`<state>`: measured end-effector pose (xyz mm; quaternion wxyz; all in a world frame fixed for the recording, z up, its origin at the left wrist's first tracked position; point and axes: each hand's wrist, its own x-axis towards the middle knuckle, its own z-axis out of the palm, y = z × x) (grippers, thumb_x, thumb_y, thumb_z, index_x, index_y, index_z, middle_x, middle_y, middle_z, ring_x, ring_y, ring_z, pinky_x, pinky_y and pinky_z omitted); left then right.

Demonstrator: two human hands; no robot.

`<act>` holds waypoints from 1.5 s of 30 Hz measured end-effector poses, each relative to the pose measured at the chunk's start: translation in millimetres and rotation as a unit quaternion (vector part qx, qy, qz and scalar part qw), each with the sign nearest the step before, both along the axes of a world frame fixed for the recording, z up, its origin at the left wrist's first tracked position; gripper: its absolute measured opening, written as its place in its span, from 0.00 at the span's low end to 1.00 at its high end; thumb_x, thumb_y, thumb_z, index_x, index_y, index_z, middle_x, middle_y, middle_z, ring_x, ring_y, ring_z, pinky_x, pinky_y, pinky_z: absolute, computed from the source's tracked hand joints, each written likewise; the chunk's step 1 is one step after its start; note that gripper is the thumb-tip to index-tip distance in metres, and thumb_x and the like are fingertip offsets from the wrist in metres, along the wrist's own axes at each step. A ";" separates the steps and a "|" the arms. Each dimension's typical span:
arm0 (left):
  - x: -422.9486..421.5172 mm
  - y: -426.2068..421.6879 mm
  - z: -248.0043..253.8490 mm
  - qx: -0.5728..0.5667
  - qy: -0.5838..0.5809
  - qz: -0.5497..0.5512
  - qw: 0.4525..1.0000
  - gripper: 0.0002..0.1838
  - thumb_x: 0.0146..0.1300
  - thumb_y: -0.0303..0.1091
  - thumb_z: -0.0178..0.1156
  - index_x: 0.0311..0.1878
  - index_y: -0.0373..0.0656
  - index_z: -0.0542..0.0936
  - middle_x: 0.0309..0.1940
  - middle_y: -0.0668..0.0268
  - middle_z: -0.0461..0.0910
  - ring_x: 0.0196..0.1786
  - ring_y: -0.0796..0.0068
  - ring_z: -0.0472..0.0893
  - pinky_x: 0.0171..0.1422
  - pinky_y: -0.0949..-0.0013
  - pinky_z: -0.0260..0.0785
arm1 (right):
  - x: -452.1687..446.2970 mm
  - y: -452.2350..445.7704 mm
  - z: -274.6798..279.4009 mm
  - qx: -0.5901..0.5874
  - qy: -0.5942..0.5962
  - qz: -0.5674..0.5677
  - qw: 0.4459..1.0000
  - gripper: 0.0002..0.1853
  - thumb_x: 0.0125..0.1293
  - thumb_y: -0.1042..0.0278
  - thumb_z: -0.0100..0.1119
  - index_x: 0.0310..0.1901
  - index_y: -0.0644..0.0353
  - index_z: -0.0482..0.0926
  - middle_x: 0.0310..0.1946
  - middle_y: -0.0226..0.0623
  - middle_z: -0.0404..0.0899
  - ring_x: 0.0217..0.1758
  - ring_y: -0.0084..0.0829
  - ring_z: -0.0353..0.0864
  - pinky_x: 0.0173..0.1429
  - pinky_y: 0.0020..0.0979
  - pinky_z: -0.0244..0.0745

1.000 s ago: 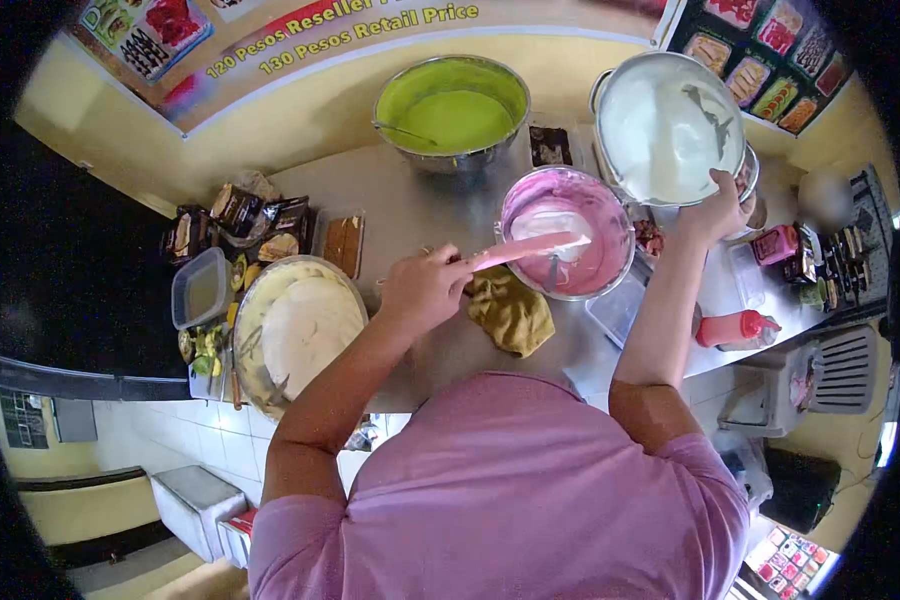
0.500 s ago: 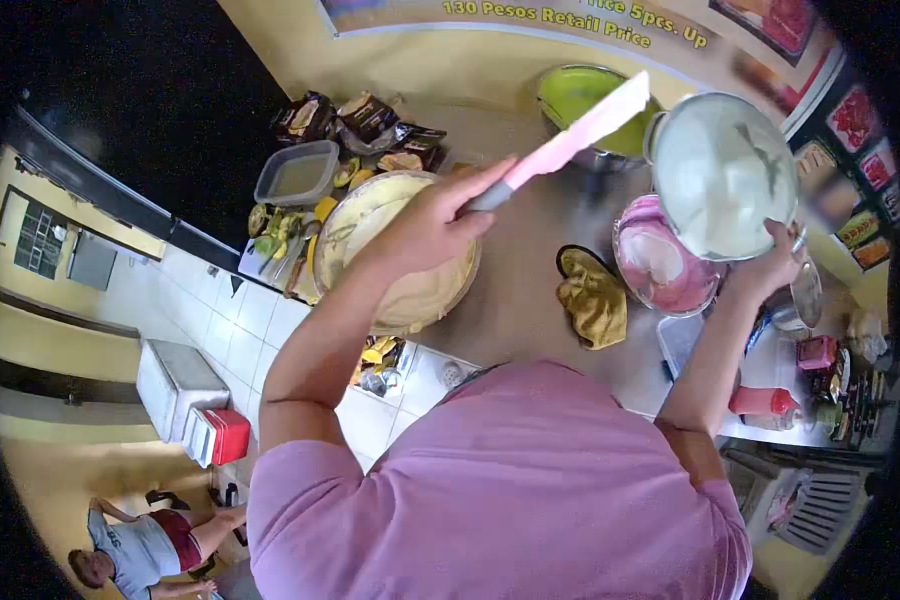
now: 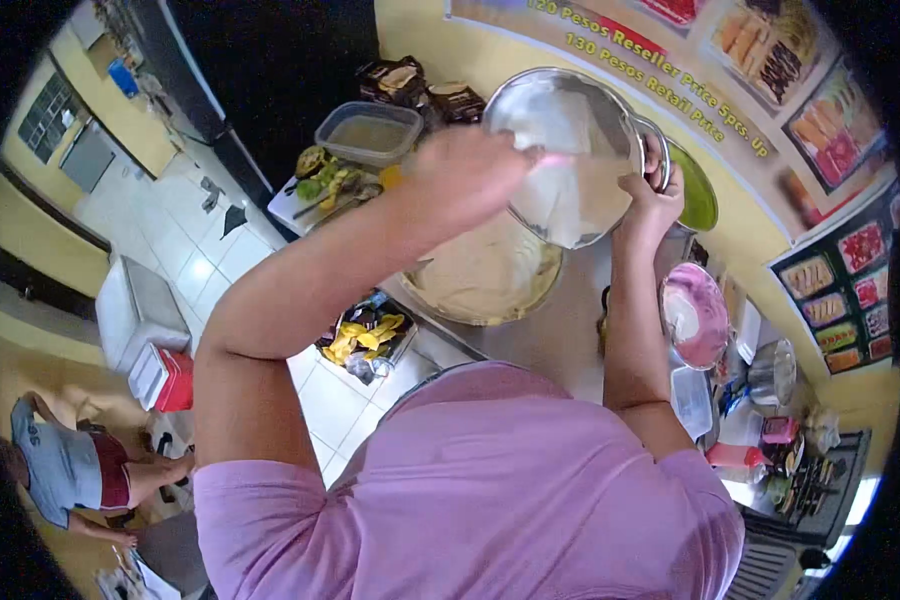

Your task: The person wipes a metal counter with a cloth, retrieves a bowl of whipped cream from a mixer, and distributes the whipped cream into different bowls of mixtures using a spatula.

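Observation:
My left hand [image 3: 475, 175], smeared by motion, is closed around the spatula [image 3: 560, 160]; only a bit of its pink blade shows. The blade is at the mouth of a shiny metal pot [image 3: 560, 78]. By its loop handle, my right hand [image 3: 650, 200] grips the pot and tilts it. Pale creamy mixture [image 3: 560, 205] coats part of the pot's inside. Below the pot, a wide bowl [image 3: 470, 318] holds a yellowish cream mixture, partly hidden by my left forearm and the pot.
A bowl with pink mixture [image 3: 720, 295] stands right of my right forearm, and a green-coated bowl [image 3: 700, 190] is behind my right hand. A clear plastic tub [image 3: 370, 133] and fruit peels [image 3: 320, 185] lie at left. A person [image 3: 65, 460] is at lower left.
The pot has moved left, from above the pink bowl to above the wide bowl, and tipped over. The spatula has come to the pot's mouth. The view has turned.

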<state>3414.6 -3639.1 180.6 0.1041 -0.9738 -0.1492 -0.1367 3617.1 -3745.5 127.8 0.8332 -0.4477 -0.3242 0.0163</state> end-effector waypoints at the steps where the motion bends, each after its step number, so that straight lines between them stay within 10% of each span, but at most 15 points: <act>1: -9.9 0.1 -11.1 -0.004 0.047 -0.011 0.999 0.22 0.63 0.30 0.54 0.61 0.58 0.78 0.44 0.56 0.82 0.40 0.57 0.85 0.40 0.55 0.80 | 0.9 8.3 -7.3 -0.006 -0.011 -0.001 1.000 0.17 0.39 0.90 0.55 0.34 0.66 0.72 0.42 0.38 0.77 0.57 0.34 0.76 0.64 0.30 0.64; 7: -60.3 50.9 18.7 0.039 -0.064 0.098 0.992 0.23 0.61 0.29 0.54 0.61 0.58 0.78 0.38 0.58 0.82 0.39 0.60 0.85 0.38 0.57 0.79 | -40.6 33.0 -16.5 -0.034 -0.031 -0.010 0.999 0.17 0.38 0.90 0.54 0.26 0.58 0.61 0.46 0.47 0.79 0.59 0.38 0.77 0.63 0.33 0.66; 13: -71.9 49.1 -36.3 -0.068 0.013 0.063 0.996 0.26 0.60 0.28 0.55 0.61 0.62 0.77 0.44 0.58 0.81 0.40 0.53 0.84 0.43 0.56 0.80 | -37.2 49.1 -28.5 -0.068 -0.076 -0.002 0.995 0.18 0.38 0.87 0.61 0.25 0.55 0.64 0.28 0.26 0.69 0.29 0.19 0.62 0.39 0.20 0.59; 16: -85.5 61.7 -3.6 0.009 -0.113 0.116 0.987 0.27 0.61 0.29 0.53 0.64 0.64 0.74 0.42 0.58 0.81 0.39 0.54 0.84 0.42 0.56 0.79 | -52.4 59.6 -30.9 -0.036 -0.112 -0.003 0.993 0.16 0.38 0.86 0.62 0.26 0.57 0.66 0.26 0.23 0.65 0.29 0.17 0.61 0.37 0.19 0.58; 22: -87.3 53.0 -67.3 -0.106 0.040 0.119 0.986 0.31 0.62 0.28 0.50 0.66 0.76 0.70 0.44 0.54 0.80 0.43 0.53 0.83 0.45 0.53 0.78 | -60.0 57.6 -19.5 -0.074 -0.189 -0.013 0.979 0.15 0.40 0.87 0.58 0.25 0.57 0.65 0.27 0.25 0.65 0.32 0.19 0.62 0.40 0.20 0.58; 24: -93.1 55.5 -54.9 -0.029 -0.150 0.086 0.985 0.29 0.64 0.30 0.50 0.67 0.73 0.70 0.45 0.55 0.80 0.41 0.53 0.83 0.43 0.52 0.77 | -67.3 55.8 -17.4 -0.066 -0.122 -0.011 0.990 0.14 0.38 0.84 0.62 0.24 0.59 0.67 0.32 0.29 0.75 0.25 0.13 0.60 0.30 0.18 0.55; 26: -92.6 62.2 -21.8 -0.073 -0.157 0.177 0.969 0.27 0.64 0.31 0.51 0.66 0.69 0.72 0.45 0.58 0.81 0.40 0.52 0.83 0.42 0.50 0.76 | -55.8 60.1 -29.0 -0.104 -0.243 -0.106 0.959 0.12 0.39 0.83 0.61 0.22 0.59 0.66 0.41 0.45 0.83 0.46 0.33 0.83 0.48 0.30 0.71; 27: -91.6 71.4 -31.4 -0.082 -0.148 0.173 0.970 0.23 0.66 0.34 0.52 0.65 0.64 0.74 0.42 0.59 0.82 0.39 0.51 0.83 0.41 0.50 0.75 | -60.6 60.1 -23.5 -0.088 -0.260 -0.115 0.955 0.12 0.38 0.81 0.61 0.21 0.58 0.65 0.34 0.44 0.81 0.60 0.43 0.79 0.63 0.41 0.68; 30: -80.4 77.9 -82.9 -0.111 -0.145 0.200 0.962 0.21 0.69 0.37 0.52 0.64 0.63 0.75 0.42 0.57 0.83 0.41 0.48 0.82 0.42 0.52 0.75 | -74.7 47.4 -5.4 -0.085 -0.321 -0.095 0.938 0.13 0.38 0.79 0.63 0.21 0.56 0.67 0.27 0.32 0.75 0.60 0.42 0.80 0.76 0.54 0.51; 36: -64.6 85.7 -184.5 -0.459 -0.244 0.046 0.853 0.20 0.69 0.31 0.59 0.64 0.52 0.77 0.45 0.54 0.84 0.39 0.72 0.81 0.49 0.68 0.73 | -64.3 37.9 3.6 -0.042 -0.333 -0.073 0.939 0.14 0.39 0.80 0.62 0.22 0.55 0.66 0.27 0.31 0.75 0.59 0.40 0.80 0.76 0.50 0.52; 38: -60.2 45.6 -124.9 -0.485 -0.216 0.071 0.844 0.21 0.69 0.31 0.59 0.65 0.52 0.75 0.45 0.56 0.84 0.41 0.75 0.80 0.50 0.70 0.72 | -54.3 44.8 -1.1 -0.002 -0.321 -0.082 0.944 0.15 0.38 0.79 0.63 0.20 0.55 0.64 0.26 0.32 0.75 0.57 0.43 0.81 0.73 0.53 0.55; 45: -89.8 78.8 -154.5 -0.411 -0.186 0.036 0.892 0.22 0.64 0.37 0.64 0.62 0.50 0.77 0.42 0.58 0.85 0.41 0.70 0.84 0.46 0.70 0.75 | -25.8 56.1 -1.3 0.023 -0.381 -0.138 0.914 0.12 0.39 0.79 0.61 0.21 0.57 0.66 0.25 0.33 0.73 0.55 0.44 0.83 0.74 0.56 0.54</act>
